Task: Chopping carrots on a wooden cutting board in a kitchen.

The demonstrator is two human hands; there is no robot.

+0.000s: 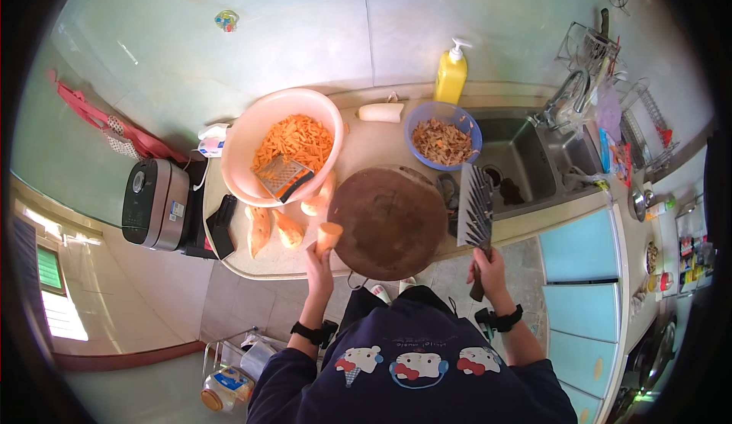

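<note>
My left hand grips a peeled orange root piece, likely sweet potato, its cut end facing up, at the left edge of a round wooden chopping board. In my right hand is the handle of a cleaver. Its broad blade, dark-streaked, is raised right of the board. Peeled orange pieces lie on the counter to the left. Beyond them a large pale pink basin holds orange strips and a metal grater. A blue bowl contains brownish peelings.
Right of the board is a steel sink with a faucet. A yellow pump bottle and a white cylindrical object stand along the wall. An electric cooker and black holder are left. Blue cabinets flank the right.
</note>
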